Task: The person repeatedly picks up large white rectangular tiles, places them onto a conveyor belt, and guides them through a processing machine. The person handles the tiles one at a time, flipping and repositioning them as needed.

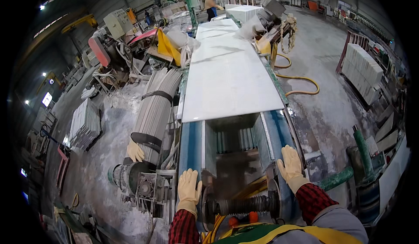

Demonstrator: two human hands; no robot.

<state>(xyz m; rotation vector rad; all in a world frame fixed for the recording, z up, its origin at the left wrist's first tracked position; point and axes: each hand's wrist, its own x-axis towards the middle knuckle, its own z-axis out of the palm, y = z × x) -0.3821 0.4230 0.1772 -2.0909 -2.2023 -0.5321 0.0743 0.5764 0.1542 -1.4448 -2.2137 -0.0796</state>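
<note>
On the conveyor frame (192, 143), perhaps dusty

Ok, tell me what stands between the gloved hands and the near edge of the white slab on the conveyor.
Nothing visible does. The left hand and right hand rest on the blue side rails. Between them and the white slab edge there is only the open gap of the frame, with nothing lying across the rails.

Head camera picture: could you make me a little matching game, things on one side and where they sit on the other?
Things:
1. white slab
2. left hand
3. right hand
4. yellow hose

Places:
A. on the floor right of the conveyor
B. on the right blue rail
C. on top of the conveyor
D. on the left blue rail

Pairs: 1-C, 2-D, 3-B, 4-A
</note>
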